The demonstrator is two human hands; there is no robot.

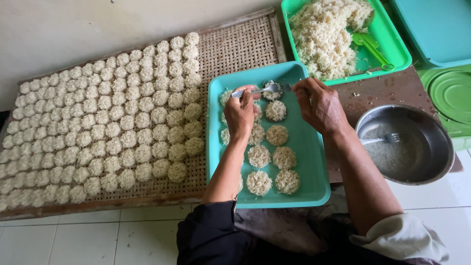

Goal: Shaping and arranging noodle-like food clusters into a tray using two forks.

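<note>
Dozens of pale noodle rounds [105, 125] lie in close rows on a woven mat [235, 46] at nine o'clock, spread singly, probably so that air reaches each; the mat's bare weave is left at its one o'clock corner, and its left end is cut off by the frame. Next comes a teal tray [314, 162] at the centre, carrying more rounds [278, 135] in two columns, set apart so they do not stick. Over its twelve o'clock end the left hand [240, 115] is closed around a fork [260, 90], whose tines rest on the top round [271, 93], seemingly to press it into shape. The right hand [319, 103] steadies that same round from three o'clock with its fingertips; whether it pinches anything I cannot tell. The left forearm hides part of the left column. At one o'clock a green tray [392, 46] holds loose noodles [326, 34] and a green scoop [370, 46]. At three o'clock a steel bowl [441, 142] holds cloudy liquid and a second fork [385, 139], its handle partly hidden by the right arm. Teal lids [449, 93] are cut off at the right edge.
</note>
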